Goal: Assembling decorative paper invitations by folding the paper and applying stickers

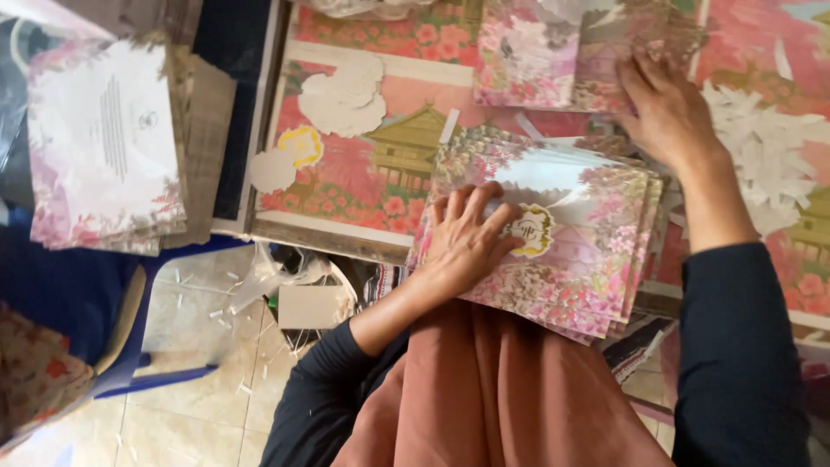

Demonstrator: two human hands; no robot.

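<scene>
Pink, glossy card stock is what both hands are on. A stack (pixel 562 251) of flowered cards sits at the near edge of the table (pixel 346 233), partly over the person's lap, its edges fanned out to the right so the layers show. The left hand (pixel 467 238) lies flat on top of it, fingers spread and open, pressing down just beside a gold-rimmed emblem (pixel 529 229) on the top card. The right hand (pixel 666 108) is farther off, palm down and open on a second pile (pixel 571 52) of the same cards at the far side; it presses rather than grips.

These cards look thin, light and fairly stiff, with a smooth printed face, so I'd judge they slide over one another easily: the fanned edges say as much. A single one would bend if pinched at a corner. The whole stack is better taken by its two long edges, squared up first, with a thumb on top to stop the upper cards skating off.

White paper cutouts (pixel 765 147) lie scattered to the right, more (pixel 346 99) sit to the left on the flowered sheet, and another heap of cards (pixel 104 147) rests far left on a blue seat.
</scene>
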